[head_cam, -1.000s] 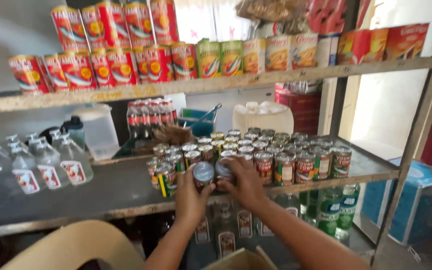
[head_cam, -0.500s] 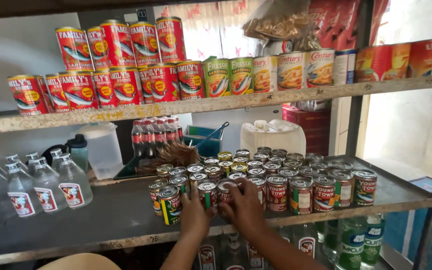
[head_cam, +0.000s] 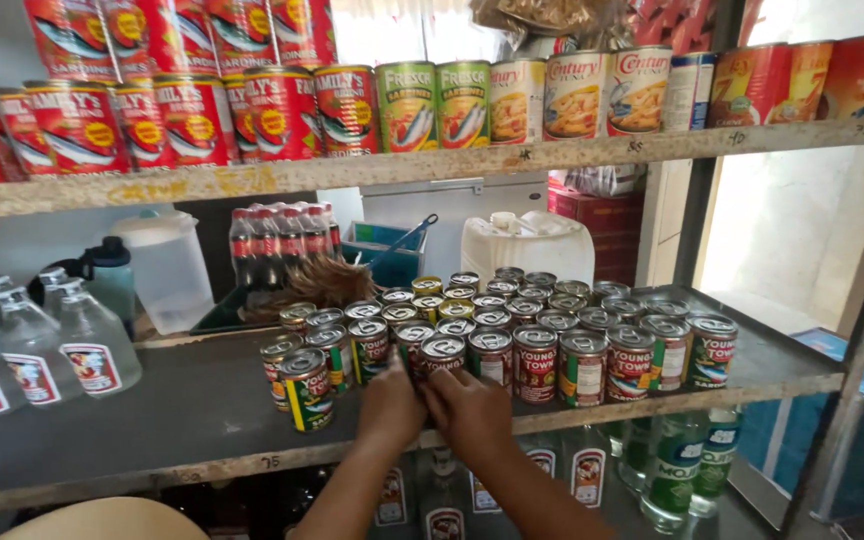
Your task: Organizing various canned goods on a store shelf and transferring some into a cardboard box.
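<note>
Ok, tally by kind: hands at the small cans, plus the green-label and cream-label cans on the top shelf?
Hands at the small cans: 2, left hand and right hand
Green-label cans: 2
Cream-label cans: 3
Total: 7

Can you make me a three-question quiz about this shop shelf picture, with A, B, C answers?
1. Where are the hands?
A. top shelf
B. at the front cans on the middle shelf
C. on the floor

2. What colour are most top-shelf cans on the left?
A. red
B. blue
C. black

3. The clear bottles on the left are:
A. lying down
B. upright
C. broken

Answers: B, the left hand and right hand touch a small can; A, the big cans are red; B, the clear bottles stand upright.
</note>
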